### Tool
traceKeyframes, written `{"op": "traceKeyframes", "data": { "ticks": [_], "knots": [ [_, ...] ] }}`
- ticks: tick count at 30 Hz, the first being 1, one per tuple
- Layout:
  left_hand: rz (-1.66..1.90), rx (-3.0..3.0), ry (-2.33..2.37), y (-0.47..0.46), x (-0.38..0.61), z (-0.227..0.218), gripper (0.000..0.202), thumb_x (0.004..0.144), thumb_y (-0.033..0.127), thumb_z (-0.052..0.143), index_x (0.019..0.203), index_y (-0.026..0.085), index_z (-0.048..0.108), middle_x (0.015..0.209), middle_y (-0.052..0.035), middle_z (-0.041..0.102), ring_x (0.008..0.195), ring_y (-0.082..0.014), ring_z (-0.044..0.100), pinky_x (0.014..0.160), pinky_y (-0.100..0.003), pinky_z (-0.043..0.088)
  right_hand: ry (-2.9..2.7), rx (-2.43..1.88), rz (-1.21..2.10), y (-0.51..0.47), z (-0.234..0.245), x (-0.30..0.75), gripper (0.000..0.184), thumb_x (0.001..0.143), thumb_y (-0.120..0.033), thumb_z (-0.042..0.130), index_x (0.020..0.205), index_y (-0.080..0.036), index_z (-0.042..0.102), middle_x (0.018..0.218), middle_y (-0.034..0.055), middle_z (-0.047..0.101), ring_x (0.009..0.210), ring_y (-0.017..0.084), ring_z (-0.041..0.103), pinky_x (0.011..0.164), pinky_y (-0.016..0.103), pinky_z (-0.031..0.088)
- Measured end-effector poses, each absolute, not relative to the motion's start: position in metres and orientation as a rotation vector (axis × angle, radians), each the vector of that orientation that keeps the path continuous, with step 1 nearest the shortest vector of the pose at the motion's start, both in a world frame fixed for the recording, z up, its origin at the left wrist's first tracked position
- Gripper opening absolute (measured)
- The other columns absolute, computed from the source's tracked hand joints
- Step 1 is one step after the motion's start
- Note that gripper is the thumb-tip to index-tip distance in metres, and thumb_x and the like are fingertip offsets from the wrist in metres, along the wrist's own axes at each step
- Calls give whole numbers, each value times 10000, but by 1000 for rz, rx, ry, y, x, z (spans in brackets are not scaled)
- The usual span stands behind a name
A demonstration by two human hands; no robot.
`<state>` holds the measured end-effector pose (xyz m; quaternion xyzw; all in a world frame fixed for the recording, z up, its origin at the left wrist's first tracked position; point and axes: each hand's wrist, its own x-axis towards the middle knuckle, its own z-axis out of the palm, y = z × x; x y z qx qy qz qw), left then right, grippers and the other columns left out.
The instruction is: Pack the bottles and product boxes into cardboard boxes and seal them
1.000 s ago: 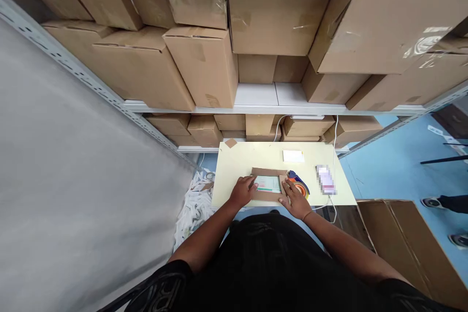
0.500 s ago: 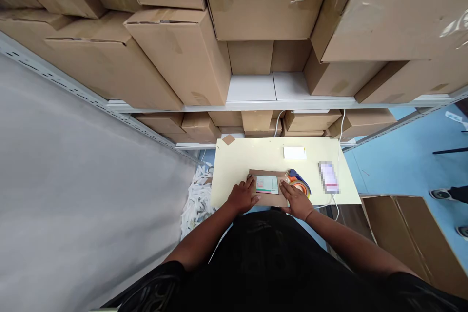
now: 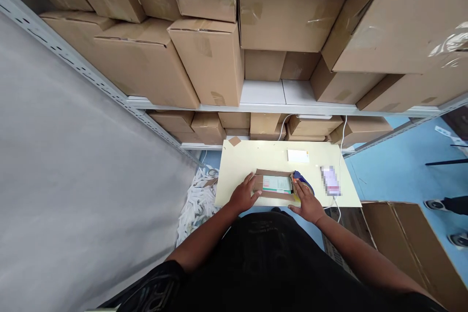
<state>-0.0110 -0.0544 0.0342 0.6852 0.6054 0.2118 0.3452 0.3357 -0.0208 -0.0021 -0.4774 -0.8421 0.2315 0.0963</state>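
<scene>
A small cardboard box (image 3: 275,195) lies on the pale table with its top open. Inside sits a flat white and green package (image 3: 277,183). My left hand (image 3: 243,195) rests against the box's left end, fingers stretched out and thumb apart. At the right end, my right hand (image 3: 307,204) has its fingers extended over the folded-out flap, thumb spread toward me. A blue tape dispenser (image 3: 305,180) with a roll of tape lies just beyond the right hand and is partly covered by it.
On the table (image 3: 237,161) are a white box (image 3: 298,156), a blurred phone (image 3: 330,180) with a cable and a cardboard scrap (image 3: 234,141). Shelves of cartons (image 3: 208,63) rise behind. White strips (image 3: 197,204) pile at left; a large carton (image 3: 398,239) stands at right near a person's shoe (image 3: 435,204).
My right hand has moved to the right, and the box's right flap is spread wider, showing more of the package. The left hand stays at the left end. The camera view has shifted.
</scene>
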Motion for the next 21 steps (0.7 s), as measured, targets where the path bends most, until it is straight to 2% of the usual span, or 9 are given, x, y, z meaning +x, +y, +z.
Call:
{"op": "traceKeyframes", "data": {
  "ticks": [2,5,8,11,15,17,19,21],
  "knots": [
    [661,1544,1575,-58,-13,30,672,986,485,486,1575,184,369,1669,-141,332,1450,-291,460,1156,-424,425,-2276,-1550,887,-26,-8,338,1048,823,-527,695,1669,-201,169,1688,170,271,1499,389,362,1171,559,377],
    [677,1096,1621,-55,-7,24,592,1001,506,433,1500,191,459,1537,-147,524,1289,-269,608,995,-388,546,-1859,-1675,1341,-26,-18,336,953,838,-484,637,1659,-245,218,1572,138,472,1321,346,575,1074,522,478],
    [599,947,1649,-43,6,25,631,883,510,641,1429,217,521,1419,-130,631,1152,-273,676,830,-332,589,-1513,-1621,1690,-18,-24,334,888,824,-475,594,1636,-264,302,1416,91,611,1175,301,662,991,474,538],
    [449,977,1724,-27,24,33,782,716,444,808,1401,201,522,1280,-132,704,1004,-268,716,722,-298,578,-1388,-1533,1848,-7,-25,335,917,809,-461,589,1645,-260,271,1269,68,672,1127,267,683,972,442,547],
    [253,923,1960,-9,46,43,677,681,405,802,1260,128,585,1108,-160,741,832,-259,730,601,-276,534,-1601,-1475,1852,14,-26,339,1079,759,-441,707,1659,-180,172,981,45,735,1053,284,715,978,456,537],
    [311,882,2001,-8,54,45,537,749,411,738,1189,124,624,1031,-150,749,746,-232,721,576,-269,525,-1713,-1432,1808,25,-25,338,1061,784,-448,705,1654,-188,157,986,58,755,983,299,734,912,459,569],
    [423,828,1996,-17,61,46,438,862,441,611,1181,142,642,1000,-127,751,683,-200,704,548,-263,526,-1837,-1369,1708,37,-23,336,991,830,-440,663,1650,-229,150,1125,84,755,987,304,735,880,451,590],
    [527,762,2001,-33,69,48,421,941,457,489,1209,174,649,998,-99,750,684,-181,697,535,-252,534,-1998,-1302,1567,45,-18,333,926,868,-421,613,1650,-263,143,1294,95,705,1074,306,716,900,435,596]
  ]
}}
